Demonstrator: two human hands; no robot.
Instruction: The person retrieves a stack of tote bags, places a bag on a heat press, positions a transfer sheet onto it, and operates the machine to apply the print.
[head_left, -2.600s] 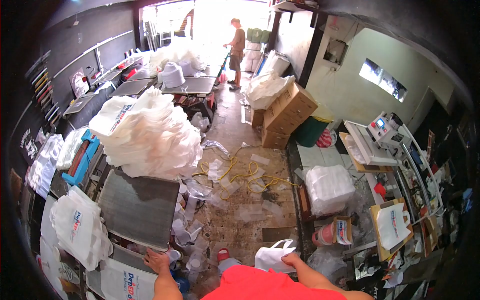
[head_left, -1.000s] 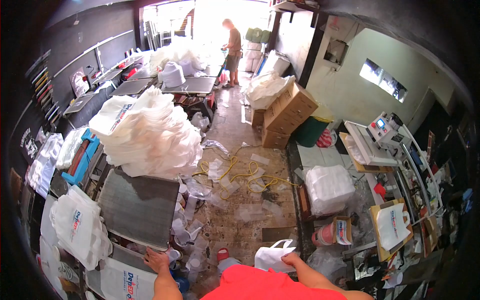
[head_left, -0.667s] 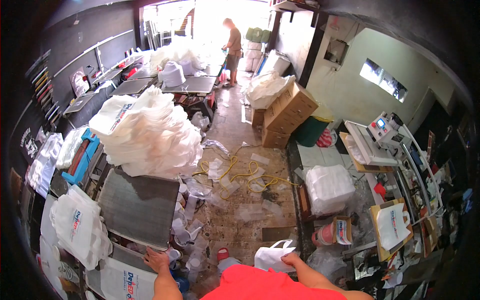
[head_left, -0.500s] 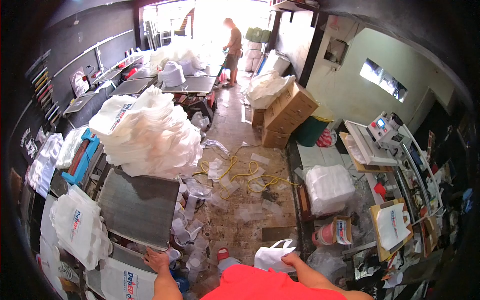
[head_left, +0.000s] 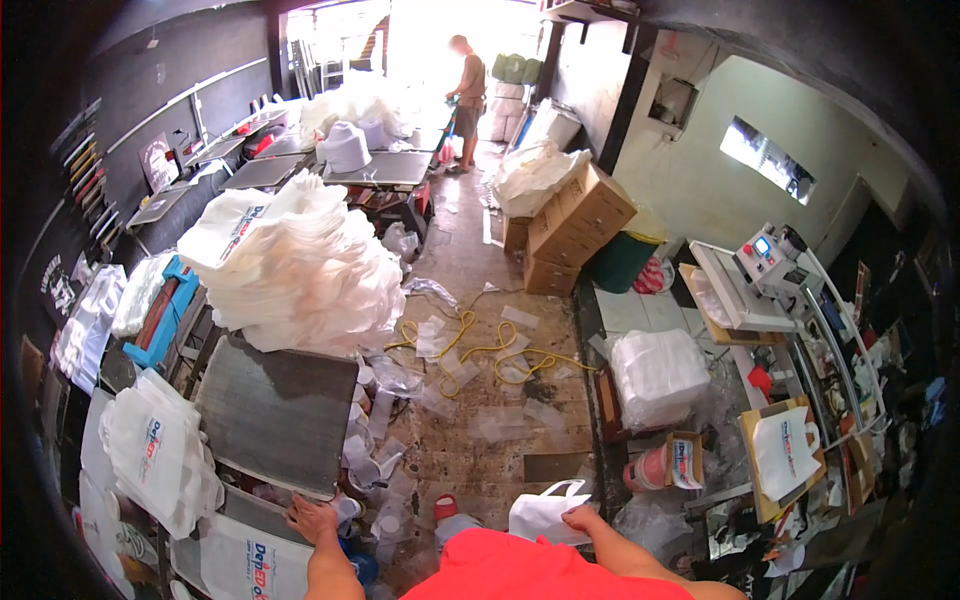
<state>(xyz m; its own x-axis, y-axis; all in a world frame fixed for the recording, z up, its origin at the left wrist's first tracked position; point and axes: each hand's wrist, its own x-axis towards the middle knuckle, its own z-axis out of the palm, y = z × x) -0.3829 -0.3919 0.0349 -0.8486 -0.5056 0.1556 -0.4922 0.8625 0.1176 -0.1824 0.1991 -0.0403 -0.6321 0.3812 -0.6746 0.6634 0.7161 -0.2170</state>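
My left hand [head_left: 313, 519] lies at the near edge of a dark flat board [head_left: 275, 415], its fingers apart and holding nothing. Just below it, a white bag printed with blue and red lettering [head_left: 255, 565] is spread on another board. With my right hand [head_left: 580, 518] I grip a plain white tote bag [head_left: 545, 514] by its side; its handle loop stands up. To the far left of my left hand sits a stack of printed white bags [head_left: 160, 450].
A tall pile of white bags [head_left: 300, 270] rises beyond the board. A yellow cord [head_left: 520, 365] and plastic scraps litter the floor. Cardboard boxes [head_left: 580, 220], a wrapped white bundle [head_left: 660, 375] and a press machine [head_left: 765, 255] line the right. Another person [head_left: 467, 100] stands at the far end.
Both my hands and the tote bag stay where they were. The person at the far end has shifted posture slightly.
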